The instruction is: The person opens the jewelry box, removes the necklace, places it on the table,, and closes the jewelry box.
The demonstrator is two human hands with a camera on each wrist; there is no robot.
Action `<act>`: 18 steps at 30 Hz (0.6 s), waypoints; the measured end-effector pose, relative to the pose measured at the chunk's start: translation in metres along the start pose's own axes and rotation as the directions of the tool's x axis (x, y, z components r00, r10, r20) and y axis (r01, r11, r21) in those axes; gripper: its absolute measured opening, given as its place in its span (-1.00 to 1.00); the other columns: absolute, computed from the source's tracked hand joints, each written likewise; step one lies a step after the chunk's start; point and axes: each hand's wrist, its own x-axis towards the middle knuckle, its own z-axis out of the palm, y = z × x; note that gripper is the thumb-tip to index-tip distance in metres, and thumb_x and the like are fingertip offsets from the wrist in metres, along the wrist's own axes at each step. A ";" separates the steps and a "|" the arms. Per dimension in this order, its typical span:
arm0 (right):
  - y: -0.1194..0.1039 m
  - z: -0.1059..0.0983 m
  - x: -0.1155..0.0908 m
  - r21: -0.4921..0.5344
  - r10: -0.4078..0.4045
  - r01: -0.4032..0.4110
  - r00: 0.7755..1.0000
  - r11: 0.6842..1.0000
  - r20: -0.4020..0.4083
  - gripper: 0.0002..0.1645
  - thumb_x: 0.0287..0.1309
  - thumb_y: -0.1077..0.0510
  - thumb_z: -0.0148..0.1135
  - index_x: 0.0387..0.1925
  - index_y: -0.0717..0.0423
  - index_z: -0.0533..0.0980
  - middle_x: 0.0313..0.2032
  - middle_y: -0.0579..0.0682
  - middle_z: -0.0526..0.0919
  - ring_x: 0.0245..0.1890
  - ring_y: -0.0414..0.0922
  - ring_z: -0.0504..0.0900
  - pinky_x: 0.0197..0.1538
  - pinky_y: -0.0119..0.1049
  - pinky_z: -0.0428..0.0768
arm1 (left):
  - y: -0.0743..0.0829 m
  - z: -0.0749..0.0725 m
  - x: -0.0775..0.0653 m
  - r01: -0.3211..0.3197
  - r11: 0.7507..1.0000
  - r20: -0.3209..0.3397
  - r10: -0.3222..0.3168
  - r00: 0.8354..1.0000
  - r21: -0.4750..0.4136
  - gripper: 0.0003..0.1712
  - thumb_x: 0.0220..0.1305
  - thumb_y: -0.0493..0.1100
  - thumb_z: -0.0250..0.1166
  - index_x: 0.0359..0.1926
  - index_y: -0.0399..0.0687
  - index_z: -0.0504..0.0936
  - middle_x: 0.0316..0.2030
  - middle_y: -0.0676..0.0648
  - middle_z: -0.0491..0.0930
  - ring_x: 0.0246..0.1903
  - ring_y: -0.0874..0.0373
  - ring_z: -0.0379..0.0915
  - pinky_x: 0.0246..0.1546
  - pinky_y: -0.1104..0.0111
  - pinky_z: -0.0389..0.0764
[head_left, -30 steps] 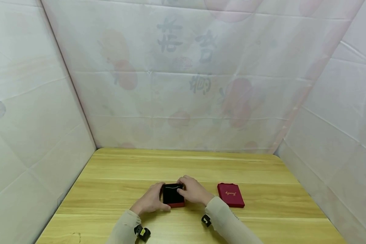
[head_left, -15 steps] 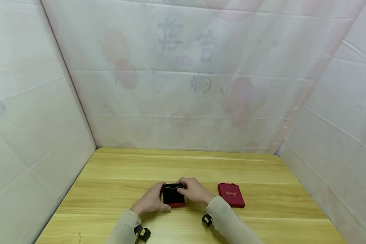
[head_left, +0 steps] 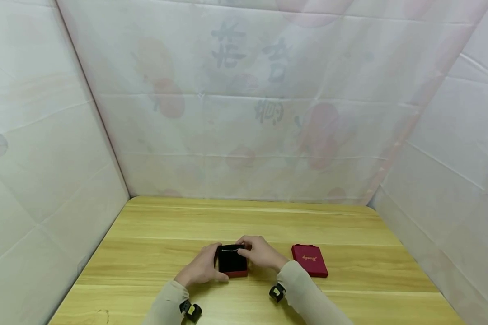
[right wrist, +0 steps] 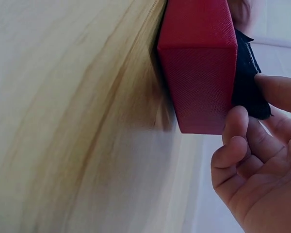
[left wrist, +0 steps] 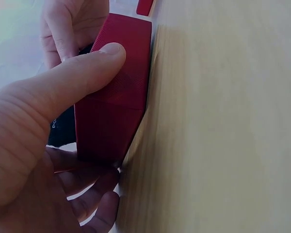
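Observation:
A small red jewelry box (head_left: 236,274) lies lidless on the table in the head view, black padding (head_left: 232,264) inside it. Across the padding's far end runs a thin silver chain (head_left: 229,250). My left hand (head_left: 201,267) holds the box at its left side; in the left wrist view the thumb (left wrist: 104,56) presses on the red wall. My right hand (head_left: 262,253) is at the far right corner. There, in the right wrist view, its thumb and fingers pinch the black padding (right wrist: 247,85), which sticks up above the rim of the red box (right wrist: 199,87).
To the right of the hands lies a dark red box lid (head_left: 310,260) with gold lettering. All of it rests on a wooden table (head_left: 166,221). Pale printed fabric (head_left: 244,135) encloses the table at the back and both sides. Each wrist wears a small black camera (head_left: 191,311).

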 end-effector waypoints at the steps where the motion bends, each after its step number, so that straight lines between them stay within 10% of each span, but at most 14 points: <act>1: 0.000 0.000 0.000 0.005 0.000 0.000 1.000 1.000 -0.001 -0.76 0.31 0.07 0.13 -0.03 -0.01 0.53 -0.42 -0.14 0.52 -0.49 -0.21 0.44 -0.39 -0.31 0.49 | 0.000 0.000 0.000 -0.005 1.000 -0.001 0.005 1.000 -0.001 0.14 -0.12 0.10 0.53 0.34 -0.38 0.16 0.19 -0.30 0.30 0.14 -0.20 0.23 0.09 -0.07 0.33; 18: -0.002 -0.008 -0.001 0.038 0.019 -0.019 1.000 0.999 -0.003 -0.73 0.34 0.02 0.09 0.00 -0.02 0.52 -0.39 -0.13 0.52 -0.39 -0.17 0.45 -0.27 -0.25 0.48 | 0.003 -0.001 0.000 -0.057 0.998 -0.007 0.057 0.998 0.005 0.03 -0.11 0.08 0.53 0.32 -0.18 0.25 0.12 -0.16 0.40 0.08 -0.11 0.26 0.05 -0.04 0.34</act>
